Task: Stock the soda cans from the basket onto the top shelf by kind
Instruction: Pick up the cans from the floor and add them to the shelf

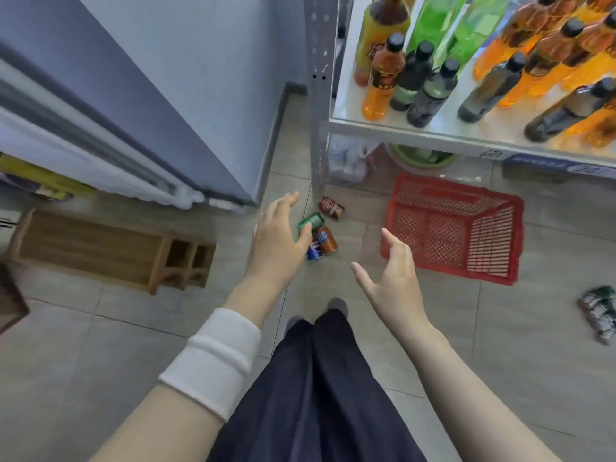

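Several soda cans lie on the tiled floor near the shelf post: a red can (331,207), a green can (311,221), an orange can (328,241) and a blue can (314,251). My left hand (278,233) hovers over them with fingers spread, holding nothing; its thumb overlaps the green can. My right hand (395,273) is open with spread fingers, just left of the red plastic basket (453,228), which lies tipped on its side with nothing visible in it. More cans (600,313) lie at the far right.
A white shelf (416,133) at the upper right carries many upright drink bottles (425,91). A grey metal post (318,95) stands beside the cans. A wooden stool (110,248) lies on the left. A green basin (423,160) and a carton sit under the shelf.
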The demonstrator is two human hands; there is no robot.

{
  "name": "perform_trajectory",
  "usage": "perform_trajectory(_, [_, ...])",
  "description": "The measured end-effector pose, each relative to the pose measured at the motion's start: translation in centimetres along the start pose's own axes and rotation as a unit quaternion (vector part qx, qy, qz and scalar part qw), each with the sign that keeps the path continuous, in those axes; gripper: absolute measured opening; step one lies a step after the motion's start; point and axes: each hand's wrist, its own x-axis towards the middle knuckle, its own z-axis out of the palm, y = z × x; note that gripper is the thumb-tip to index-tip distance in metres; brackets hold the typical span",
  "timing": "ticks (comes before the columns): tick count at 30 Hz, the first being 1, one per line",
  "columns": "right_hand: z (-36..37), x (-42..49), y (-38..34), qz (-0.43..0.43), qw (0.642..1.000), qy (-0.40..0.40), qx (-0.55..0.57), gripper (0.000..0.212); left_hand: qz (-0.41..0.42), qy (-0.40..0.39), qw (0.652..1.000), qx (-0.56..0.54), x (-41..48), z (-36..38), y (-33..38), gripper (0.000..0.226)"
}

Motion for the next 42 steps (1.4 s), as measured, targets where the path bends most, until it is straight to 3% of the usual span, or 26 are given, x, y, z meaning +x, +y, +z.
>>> perform_trajectory(5, [6.7,4.5,6.2,0.088,0.992,-0.077,0.039,0.073,-0.123,-0.073,0.988,-0.059,2.7,7.5,-7.5,0.044])
perform_trajectory(10, [18.6,11.5,17.6,0.235,0.951,-0.166,0.108,0.073,-0.336,-0.138,0.909,-0.205,7.4,20.8,-21.0,0.034])
perform_trajectory(13, [26.0,17.5,25.0,0.263,0.944,-0.160,0.116,0.070,-0.394,-0.138,0.880,-0.226,11.3,29.3,-29.6,0.033])
perform_trajectory(19, [37.4,30.2,36.0,0.216,0.967,-0.116,0.069,0.071,-0.366,-0.135,0.886,-0.251,20.2,42.8,-39.4,0.054])
perform_trajectory(22, [41.3,34.1,39.1,0.189,0.973,-0.123,0.054,0.074,-0.355,-0.102,0.887,-0.277,22.9,47.6,-41.8,0.062])
perform_trajectory(25, [44.1,35.7,41.1,0.161,0.978,-0.127,0.049,0.085,-0.366,-0.057,0.871,-0.322,24.3,50.9,-43.9,0.086])
perform_trajectory(29, [46.8,36.4,44.6,0.136,0.978,-0.144,0.062,0.099,-0.333,-0.035,0.893,-0.301,24.8,52.8,-45.2,0.081])
perform_trajectory(31, [47.0,36.5,44.0,0.122,0.982,-0.123,0.074,0.092,-0.320,-0.024,0.901,-0.293,24.9,53.3,-45.5,0.081])
perform_trajectory(33, [46.9,36.5,43.5,0.128,0.981,-0.105,0.100,0.079,-0.316,-0.014,0.895,-0.314,24.9,53.5,-45.6,0.066])
perform_trajectory(36, [46.0,36.3,43.0,0.135,0.968,-0.130,0.170,0.035,-0.321,-0.020,0.872,-0.370,24.3,52.9,-44.9,0.056])
perform_trajectory(37, [45.5,36.0,42.9,0.137,0.964,-0.135,0.186,0.030,-0.320,-0.028,0.866,-0.384,23.9,52.4,-44.4,0.057])
perform_trajectory(42, [40.1,31.6,40.1,0.175,0.936,-0.128,0.276,0.044,-0.305,-0.060,0.840,-0.445,20.5,47.9,-40.0,0.051])
